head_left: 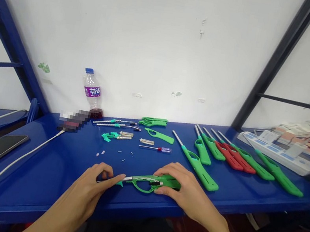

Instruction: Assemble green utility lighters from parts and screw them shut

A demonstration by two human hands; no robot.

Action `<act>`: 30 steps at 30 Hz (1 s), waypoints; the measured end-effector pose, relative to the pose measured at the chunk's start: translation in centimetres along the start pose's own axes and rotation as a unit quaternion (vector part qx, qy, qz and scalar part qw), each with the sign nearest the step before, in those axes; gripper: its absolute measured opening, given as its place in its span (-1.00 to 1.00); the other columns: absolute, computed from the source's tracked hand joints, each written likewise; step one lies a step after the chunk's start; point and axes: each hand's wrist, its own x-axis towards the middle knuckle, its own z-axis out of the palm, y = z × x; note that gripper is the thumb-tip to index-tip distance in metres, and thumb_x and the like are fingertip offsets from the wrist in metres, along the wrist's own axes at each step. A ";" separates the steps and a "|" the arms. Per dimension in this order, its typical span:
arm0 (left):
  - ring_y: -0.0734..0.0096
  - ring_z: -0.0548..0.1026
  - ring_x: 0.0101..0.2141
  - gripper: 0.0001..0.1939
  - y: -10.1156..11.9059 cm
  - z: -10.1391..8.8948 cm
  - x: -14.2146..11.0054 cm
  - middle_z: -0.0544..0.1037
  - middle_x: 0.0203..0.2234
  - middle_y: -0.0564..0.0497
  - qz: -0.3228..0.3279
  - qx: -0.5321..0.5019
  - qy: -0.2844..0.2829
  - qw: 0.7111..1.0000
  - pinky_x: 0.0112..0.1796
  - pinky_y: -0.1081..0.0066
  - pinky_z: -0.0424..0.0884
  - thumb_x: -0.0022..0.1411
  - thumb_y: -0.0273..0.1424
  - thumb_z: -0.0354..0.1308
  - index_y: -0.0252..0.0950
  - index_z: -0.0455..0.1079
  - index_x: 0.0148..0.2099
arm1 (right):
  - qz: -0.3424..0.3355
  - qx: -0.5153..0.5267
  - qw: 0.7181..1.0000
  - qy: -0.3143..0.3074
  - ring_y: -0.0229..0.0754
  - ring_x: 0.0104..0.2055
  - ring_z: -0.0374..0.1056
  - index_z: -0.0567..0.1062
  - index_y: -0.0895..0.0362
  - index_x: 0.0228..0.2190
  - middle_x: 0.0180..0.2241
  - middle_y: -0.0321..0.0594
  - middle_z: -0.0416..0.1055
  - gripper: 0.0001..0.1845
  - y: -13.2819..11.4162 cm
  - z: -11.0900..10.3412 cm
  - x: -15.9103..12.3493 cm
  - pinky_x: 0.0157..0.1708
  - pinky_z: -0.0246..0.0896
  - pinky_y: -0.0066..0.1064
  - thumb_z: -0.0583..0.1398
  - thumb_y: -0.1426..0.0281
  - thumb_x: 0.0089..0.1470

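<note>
Left hand (94, 183) pinches the metal tube (128, 179); right hand (179, 188) grasps the green shell (171, 182), near the front edge of the table (52, 172). Shell appears light, stiff; exposed wire (146, 178) seems fragile: hold shell and tube.

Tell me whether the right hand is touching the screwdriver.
Apart. The head view shows blue tabletop between the screwdriver and the right hand, which grips the open green casing.

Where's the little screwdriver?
In the head view, the screwdriver lies on the blue table, just right of centre, between the loose green handle piece and the right hand.
</note>
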 end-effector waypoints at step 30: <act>0.31 0.51 -0.15 -0.74 2.2 -1.3 1.1 0.52 -0.13 0.01 -0.078 -0.095 0.006 0.992 -0.15 0.37 0.46 0.49 -0.28 0.12 -0.04 0.57 0.12 | 0.014 0.023 0.999 0.028 -0.09 -0.07 0.47 0.61 0.02 -0.31 -0.15 -0.30 0.60 -0.84 -0.1 0.1 -0.1 -0.02 0.30 -0.27 0.46 0.29 0.11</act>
